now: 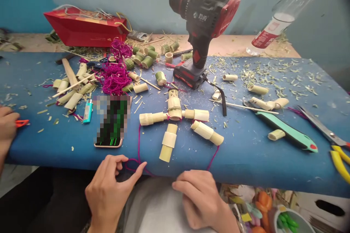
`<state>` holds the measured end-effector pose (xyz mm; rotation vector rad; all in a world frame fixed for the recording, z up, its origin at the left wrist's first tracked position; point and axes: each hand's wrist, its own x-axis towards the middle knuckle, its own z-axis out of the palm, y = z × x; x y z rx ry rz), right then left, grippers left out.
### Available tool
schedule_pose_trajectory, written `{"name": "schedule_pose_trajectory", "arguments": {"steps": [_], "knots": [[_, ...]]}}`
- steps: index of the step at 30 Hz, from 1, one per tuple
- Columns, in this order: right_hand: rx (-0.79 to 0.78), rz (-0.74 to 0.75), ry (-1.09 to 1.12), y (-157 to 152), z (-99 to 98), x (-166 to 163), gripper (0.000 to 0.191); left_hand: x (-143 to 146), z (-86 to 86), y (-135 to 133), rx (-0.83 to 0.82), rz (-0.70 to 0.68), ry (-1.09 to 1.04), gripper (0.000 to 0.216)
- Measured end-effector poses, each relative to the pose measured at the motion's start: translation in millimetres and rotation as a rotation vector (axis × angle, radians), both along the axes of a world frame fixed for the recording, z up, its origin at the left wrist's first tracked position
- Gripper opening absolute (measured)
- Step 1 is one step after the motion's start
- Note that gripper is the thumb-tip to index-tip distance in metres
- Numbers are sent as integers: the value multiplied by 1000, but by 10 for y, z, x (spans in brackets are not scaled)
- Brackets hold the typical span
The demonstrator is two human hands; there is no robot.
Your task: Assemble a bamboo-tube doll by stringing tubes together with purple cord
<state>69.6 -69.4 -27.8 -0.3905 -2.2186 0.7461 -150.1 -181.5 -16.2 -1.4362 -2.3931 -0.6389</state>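
Observation:
My left hand (115, 185) is at the table's front edge, thumb and forefinger apart, with a loop of purple string (139, 142) across its fingers. That string runs up to the left arm of a bamboo figure (174, 107). My right hand (199, 196) is closed, fingertips pressed together; whatever they hold is hidden. Behind it, another purple strand (213, 158) leads up to a sleeved bamboo piece (207, 133). A second sleeved bamboo piece (167, 142) lies below the figure's body. The figure has a drawn face and two outstretched arms.
A cordless drill (203, 25) stands behind the figure. Left are a phone (109, 145), a lighter (88, 111), tangled purple string (115, 76) and bamboo pieces. Right are a green-handled tool (290, 133), scissors (328, 134) and a bottle (273, 31). Another person's hand (8, 123) holds something orange.

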Motion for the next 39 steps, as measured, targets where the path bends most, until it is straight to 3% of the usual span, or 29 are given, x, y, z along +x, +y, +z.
{"name": "schedule_pose_trajectory", "arguments": {"steps": [4,7,9,12,16,18,20,22,24,26,31,35,39], "knots": [[-100,138,-299,-164,-130,-151,34,214,-11,-42,-17,85,-35,29],[-228,174,-472,-271,-198,-163,38,290,4,-52,9,70,-113,15],[-276,152,-538,-329,-225,-153,33,306,34,-62,31,80,-224,17],[-317,115,-458,-408,-222,-153,30,324,107,-91,142,87,-657,25],[-524,164,-125,-489,-110,-309,42,377,195,-132,308,71,-1292,33],[-675,203,-105,-509,-27,-464,46,387,225,-141,342,43,-1429,34],[-826,269,-177,-512,43,-607,34,366,258,-131,381,13,-1482,35],[-914,311,-264,-499,87,-668,11,308,307,-92,414,-25,-1506,34],[-878,288,-364,-465,113,-595,15,221,370,-20,471,-58,-1523,34],[-726,218,-466,-399,147,-381,27,111,428,72,557,-62,-1507,35],[-373,55,-529,-109,405,450,29,-172,444,251,665,17,-1323,37],[-199,-50,-482,84,676,878,26,-257,404,225,526,68,-1044,26],[-89,-113,-421,129,709,875,25,-163,492,212,322,139,-552,18]]}}
